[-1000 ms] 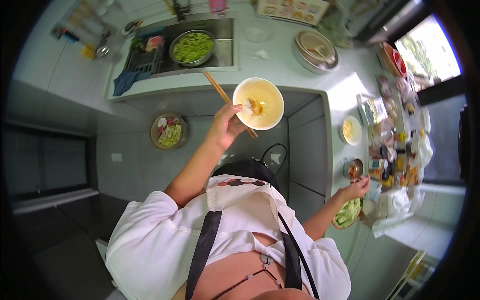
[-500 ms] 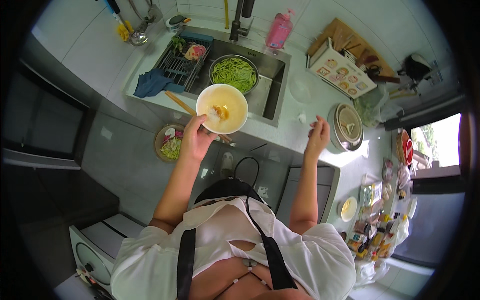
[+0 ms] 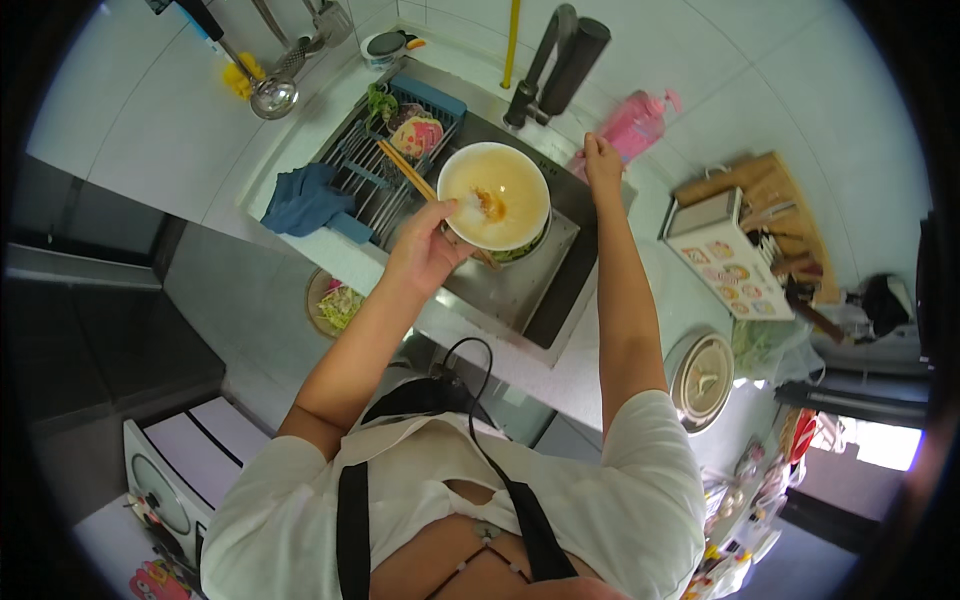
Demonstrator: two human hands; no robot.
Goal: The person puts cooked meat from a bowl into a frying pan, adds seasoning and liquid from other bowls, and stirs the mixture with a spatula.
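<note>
My left hand point(image 3: 432, 250) grips a white bowl point(image 3: 495, 200) by its near left rim, above the sink. White grains and a brown-orange patch lie in the bowl. A pair of wooden chopsticks point(image 3: 406, 168) passes beneath the bowl, held in the same hand. Under the bowl, the metal basin of green beans point(image 3: 528, 250) is mostly covered. My right hand point(image 3: 602, 168) is raised over the sink's far right edge, its fingers curled closed. It overlaps the pink pump bottle point(image 3: 635, 125); I cannot tell whether they touch or what, if anything, the fingers hold.
A dark tap point(image 3: 545, 75) rises behind the sink point(image 3: 510, 305). A drying rack point(image 3: 355, 175) with a blue cloth point(image 3: 300, 200) stands left. A utensil holder point(image 3: 725, 260) and stacked round containers point(image 3: 702, 380) occupy the right counter. Ladles point(image 3: 273, 97) hang at upper left.
My right hand has swung from the right counter to the pink bottle near the tap. The bowl and chopsticks stay in my left hand, now covering most of the beans. The view has turned.
</note>
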